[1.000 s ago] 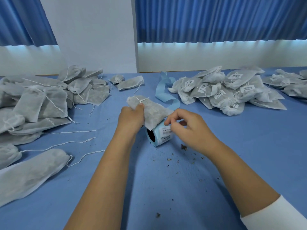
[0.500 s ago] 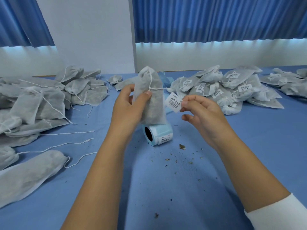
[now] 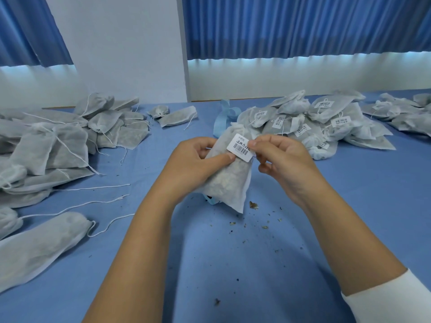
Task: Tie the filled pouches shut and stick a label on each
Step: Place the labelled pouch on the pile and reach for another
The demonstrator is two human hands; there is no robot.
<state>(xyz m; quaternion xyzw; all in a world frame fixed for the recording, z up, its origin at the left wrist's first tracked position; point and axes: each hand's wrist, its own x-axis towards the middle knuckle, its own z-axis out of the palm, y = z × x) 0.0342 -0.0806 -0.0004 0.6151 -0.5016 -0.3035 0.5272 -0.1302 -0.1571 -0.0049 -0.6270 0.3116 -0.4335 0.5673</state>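
Note:
My left hand (image 3: 198, 163) grips a filled white fabric pouch (image 3: 227, 183) held up over the middle of the blue table, thumb pressed on its front. My right hand (image 3: 283, 159) pinches the right end of a white barcode label (image 3: 240, 148) that lies against the upper front of that pouch. The label roll (image 3: 211, 199) lies on the table behind the pouch, mostly hidden, only a blue edge showing.
A heap of unlabelled pouches (image 3: 53, 145) with loose strings fills the left side, one long pouch (image 3: 39, 248) at front left. Labelled pouches (image 3: 310, 127) are piled at the back right. A blue backing strip (image 3: 224, 117) curls behind. Herb crumbs (image 3: 253, 205) dot the table (image 3: 233, 264).
My right hand peeled a label off the roll and brought it onto the pouch. My left hand lifted the pouch, then lowered it in front of the roll.

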